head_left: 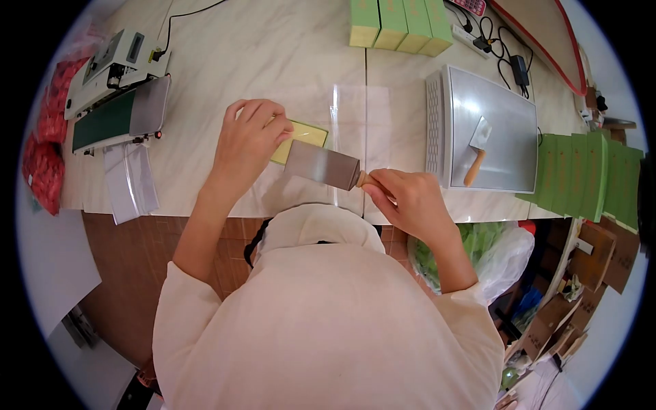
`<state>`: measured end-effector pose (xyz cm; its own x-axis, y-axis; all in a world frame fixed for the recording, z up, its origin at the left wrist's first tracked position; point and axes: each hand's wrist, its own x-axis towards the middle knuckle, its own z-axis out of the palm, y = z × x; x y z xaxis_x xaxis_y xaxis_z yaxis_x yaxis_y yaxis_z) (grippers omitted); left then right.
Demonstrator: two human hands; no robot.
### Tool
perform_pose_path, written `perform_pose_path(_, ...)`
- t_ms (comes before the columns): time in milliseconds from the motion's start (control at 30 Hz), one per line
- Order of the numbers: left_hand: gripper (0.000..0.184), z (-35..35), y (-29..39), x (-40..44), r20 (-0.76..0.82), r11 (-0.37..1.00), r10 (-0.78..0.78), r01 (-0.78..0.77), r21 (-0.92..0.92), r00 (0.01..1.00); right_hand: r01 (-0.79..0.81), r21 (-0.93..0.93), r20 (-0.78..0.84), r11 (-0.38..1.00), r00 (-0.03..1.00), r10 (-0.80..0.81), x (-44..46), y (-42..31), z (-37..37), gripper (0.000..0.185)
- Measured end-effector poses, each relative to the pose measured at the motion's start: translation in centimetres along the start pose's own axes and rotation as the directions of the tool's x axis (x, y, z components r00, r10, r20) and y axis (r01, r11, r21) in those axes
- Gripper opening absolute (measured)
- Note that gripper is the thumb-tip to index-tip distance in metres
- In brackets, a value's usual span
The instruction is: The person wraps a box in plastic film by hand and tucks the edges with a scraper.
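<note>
My right hand [406, 201] is wrapped round the wooden handle of a scraper with a wide metal blade [322, 165]. The blade points left and lies over the lower right part of a small yellow-green box [311, 132] on the table. My left hand [257, 124] is at the box's upper left, its fingers bent and fingertips close together at the box edge; whether they pinch something is too small to tell. Clear plastic film [352, 119] lies around and beyond the box.
A metal hot plate [502, 102] with a second scraper [476, 152] on it stands at right. Green boxes [570, 171] stand beyond it, more green boxes [400, 27] at the back. A machine [119, 96] and red bags [48, 157] are at left.
</note>
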<state>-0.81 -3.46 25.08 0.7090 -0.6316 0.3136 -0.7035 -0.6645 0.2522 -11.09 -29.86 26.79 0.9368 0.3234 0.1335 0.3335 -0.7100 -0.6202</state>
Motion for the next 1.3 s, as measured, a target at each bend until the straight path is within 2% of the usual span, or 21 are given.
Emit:
perform_pose_path(233,0.030,-0.6,-0.1,0.4,-0.022,0.997,-0.072,0.073,0.039,0.997,-0.041,-0.025,-0.015,0.999,0.999,0.040,1.7,0.7,-0.3,0.019)
perform_pose_path(333,0.034,-0.8,0.6,1.7,-0.099,0.995,-0.091,0.086,-0.046,0.991,-0.037,-0.038,-0.007,0.999,0.999,0.037,2.5,0.8,-0.5,0.020)
perform_pose_path(433,0.032,-0.6,0.4,2.9,-0.074,0.994,-0.052,0.045,-0.102,0.996,-0.062,-0.066,0.039,0.996,0.997,0.065,3.0,0.7,-0.9,0.016)
perform_pose_path(500,0.023,-0.2,-0.6,3.1,0.045,0.994,0.087,-0.085,-0.064,0.995,-0.086,-0.072,0.065,0.994,0.994,0.090,3.2,0.8,-0.9,0.014)
perform_pose_path(600,0.013,-0.6,-0.9,3.3,0.105,0.987,0.157,-0.152,-0.055,0.982,-0.055,-0.085,0.017,0.995,0.998,0.057,3.2,1.0,-0.5,0.024)
perform_pose_path(833,0.013,-0.2,-0.6,1.2,0.076,0.957,0.289,-0.291,0.017,0.954,-0.125,-0.134,0.029,0.983,0.991,0.130,3.1,0.1,-0.5,0.028)
perform_pose_path(933,0.012,-0.4,-0.5,0.9,0.078,0.966,0.256,-0.258,0.007,0.963,-0.114,-0.105,0.039,0.988,0.992,0.119,2.7,1.0,-0.3,0.028)
perform_pose_path(1000,0.022,-1.0,-1.3,0.2,0.132,0.998,0.065,-0.061,-0.030,0.989,-0.104,-0.057,0.044,0.993,0.993,0.107,1.8,1.3,-1.2,0.029)
perform_pose_path(1033,0.022,-1.2,-1.7,-0.2,0.138,0.997,0.069,-0.065,-0.031,0.988,-0.156,0.049,0.052,0.986,0.987,0.154,1.0,1.3,-2.9,0.027)
perform_pose_path(1067,0.042,-1.4,-2.1,-0.8,0.030,0.978,-0.108,0.111,-0.174,0.994,-0.208,0.155,0.068,0.966,0.977,0.200,0.1,1.4,-4.6,0.027)
perform_pose_path(1100,0.064,-1.6,-2.5,-1.5,-0.049,0.907,-0.296,0.265,-0.329,0.954,-0.325,0.158,0.070,0.932,0.946,0.318,-1.1,1.5,-6.4,0.026)
perform_pose_path(1133,0.064,-1.8,-3.0,-2.4,-0.040,0.906,-0.294,0.265,-0.331,0.955,-0.437,0.160,0.070,0.885,0.900,0.431,-2.6,2.1,-8.0,0.026)
perform_pose_path(1200,0.093,-1.4,-4.3,-4.5,0.092,0.670,-0.378,0.341,-0.659,0.921,-0.528,0.250,-0.199,0.811,0.792,0.577,-6.1,4.9,-9.2,0.024)
perform_pose_path(1233,0.099,-0.8,-4.7,-5.5,0.164,0.586,-0.391,0.382,-0.714,0.906,-0.612,0.247,-0.288,0.751,0.694,0.660,-7.5,6.4,-9.8,0.026)
perform_pose_path(1300,0.098,1.1,-4.6,-6.8,0.216,0.551,-0.360,0.394,-0.736,0.908,-0.740,0.270,-0.420,0.616,0.486,0.766,-10.4,11.1,-10.4,0.031)
